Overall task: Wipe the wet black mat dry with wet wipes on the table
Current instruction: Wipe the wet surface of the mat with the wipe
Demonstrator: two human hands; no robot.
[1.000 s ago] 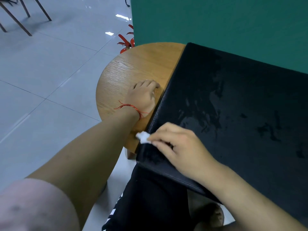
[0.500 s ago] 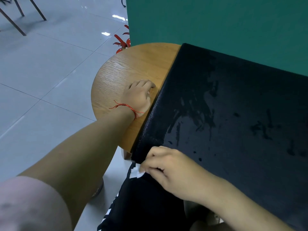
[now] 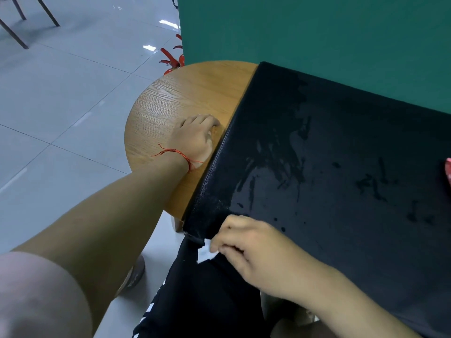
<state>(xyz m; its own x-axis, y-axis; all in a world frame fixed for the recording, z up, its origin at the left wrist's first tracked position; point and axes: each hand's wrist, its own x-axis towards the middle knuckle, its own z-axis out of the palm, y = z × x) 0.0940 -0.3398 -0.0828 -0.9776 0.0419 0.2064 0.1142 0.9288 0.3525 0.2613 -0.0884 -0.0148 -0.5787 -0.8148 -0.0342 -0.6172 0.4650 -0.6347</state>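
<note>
eyes on the flat black mat (image 3: 341, 172), spread over the right part of the round wooden table (image 3: 168, 106) and running out past the near rim. glossy streaks and pooled wet patches right through the middle, more dark blots scattered out toward the right. duller and sheen-free along the near left strip by the corner, so likely wiped there already, though that's a read and not a certainty. down at that near left corner, just off the mat's edge, a small crumpled white wet wipe (image 3: 205, 252), pinched between the curled fingers and thumb of the right hand (image 3: 246, 250), with the hand itself over the mat's rim and the wipe poking out leftward above dark clothing. not on a wet patch at this instant. over on bare wood, the left hand (image 3: 195, 137) planted just beside the mat's left edge, fingers bent under, thin red string bracelet (image 3: 178, 154) at the wrist. can't tell whether gripping that edge or only bracing against it. further out, a dark green wall panel (image 3: 317, 32) behind the table, grey tiled floor (image 3: 61, 106) to the left, and a sliver of something red (image 3: 447, 170) at the far right edge of the mat. progress call: one corner looking dry, the big central sheen and the right-hand blots yet to be wiped, so well short of halfway by the look of it.
</note>
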